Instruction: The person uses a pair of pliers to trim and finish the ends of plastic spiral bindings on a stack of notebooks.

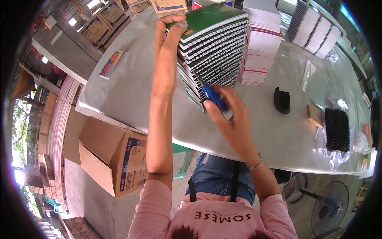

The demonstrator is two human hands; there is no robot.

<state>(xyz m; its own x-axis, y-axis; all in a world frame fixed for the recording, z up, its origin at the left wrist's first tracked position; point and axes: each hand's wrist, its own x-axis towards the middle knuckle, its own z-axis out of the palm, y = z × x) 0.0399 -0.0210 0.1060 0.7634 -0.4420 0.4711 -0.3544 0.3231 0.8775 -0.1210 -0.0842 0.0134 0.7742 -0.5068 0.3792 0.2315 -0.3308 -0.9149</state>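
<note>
A tall stack of spiral notebooks (217, 51) stands on the table in front of me, with black wire coils along the side facing me. The top notebook (217, 20) has a green cover. My left hand (171, 34) grips its left corner, thumb pressed on the cover and fingers curled over the edge. My right hand (234, 115) is closed around blue-handled pliers (215, 97). Their narrow dark tip points up and left at the coils in the lower part of the stack. Whether the tip touches a coil, I cannot tell.
Right of the stack stand unbound paper blocks (260, 49) with red layers; farther right, more coil-bound stacks (312, 30). A black curved object (281, 100), a wooden block (315, 115) and black coils (336, 129) lie on the table. Below are an open carton (97, 165) and a fan (328, 209).
</note>
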